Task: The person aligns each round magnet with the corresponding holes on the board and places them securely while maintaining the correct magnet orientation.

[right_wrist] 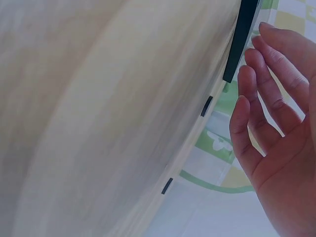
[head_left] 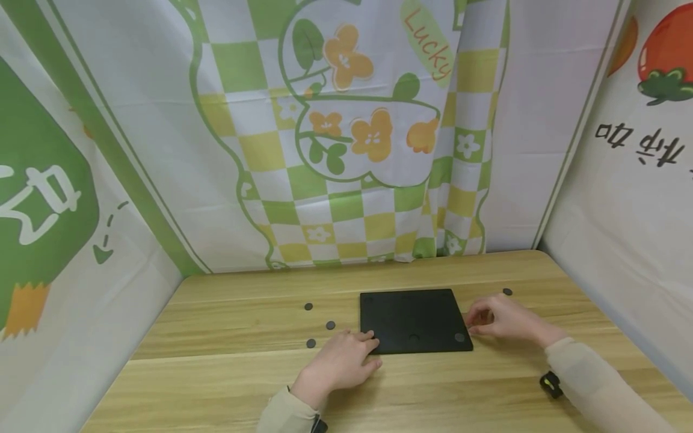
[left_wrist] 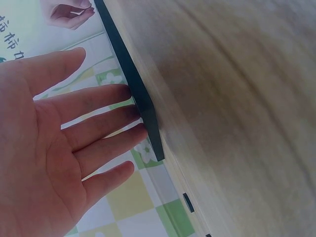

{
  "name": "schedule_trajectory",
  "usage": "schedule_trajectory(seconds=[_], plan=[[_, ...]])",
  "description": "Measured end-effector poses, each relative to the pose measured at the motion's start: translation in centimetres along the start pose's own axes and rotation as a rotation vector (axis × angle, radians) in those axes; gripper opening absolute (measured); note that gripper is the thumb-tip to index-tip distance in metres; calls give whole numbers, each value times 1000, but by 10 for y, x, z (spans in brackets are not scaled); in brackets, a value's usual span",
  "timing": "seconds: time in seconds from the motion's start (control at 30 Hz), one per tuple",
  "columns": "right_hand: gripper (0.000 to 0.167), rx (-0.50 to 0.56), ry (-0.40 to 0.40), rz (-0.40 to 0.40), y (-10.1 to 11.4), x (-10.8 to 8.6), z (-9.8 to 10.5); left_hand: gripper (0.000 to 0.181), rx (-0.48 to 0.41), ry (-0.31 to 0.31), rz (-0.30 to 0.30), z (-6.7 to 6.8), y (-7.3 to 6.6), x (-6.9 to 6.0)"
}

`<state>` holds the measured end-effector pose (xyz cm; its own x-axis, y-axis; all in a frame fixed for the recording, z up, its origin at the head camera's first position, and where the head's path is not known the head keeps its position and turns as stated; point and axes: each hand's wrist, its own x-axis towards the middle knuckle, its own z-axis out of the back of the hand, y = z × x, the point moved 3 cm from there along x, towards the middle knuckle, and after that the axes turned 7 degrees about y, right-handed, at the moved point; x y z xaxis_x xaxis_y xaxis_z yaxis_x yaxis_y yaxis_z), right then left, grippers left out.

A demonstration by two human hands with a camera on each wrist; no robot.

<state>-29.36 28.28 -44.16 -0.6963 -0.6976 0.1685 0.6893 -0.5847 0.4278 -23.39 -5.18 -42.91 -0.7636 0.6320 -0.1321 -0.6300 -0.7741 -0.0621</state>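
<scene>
A flat black rectangular board lies on the wooden table. My left hand touches its left edge with the fingertips; in the left wrist view that hand has its fingers spread, their tips against the board. At the right edge is my right hand, fingers loosely bent. The right wrist view shows this hand beside the board, with nothing visible in it; whether it touches is unclear. A grey disc sits on the board's near right corner, and a round mark shows near its front edge.
Three small dark discs lie left of the board. Another disc is behind my right hand. The right wrist view shows two discs on the table. Printed curtains hang around the table.
</scene>
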Motion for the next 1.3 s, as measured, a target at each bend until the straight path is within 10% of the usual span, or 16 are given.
schedule_trajectory(seconds=[1.3], plan=[[20,-9,-29,-108,-40,-16,18,46,-7,12,2,2,-1,0]])
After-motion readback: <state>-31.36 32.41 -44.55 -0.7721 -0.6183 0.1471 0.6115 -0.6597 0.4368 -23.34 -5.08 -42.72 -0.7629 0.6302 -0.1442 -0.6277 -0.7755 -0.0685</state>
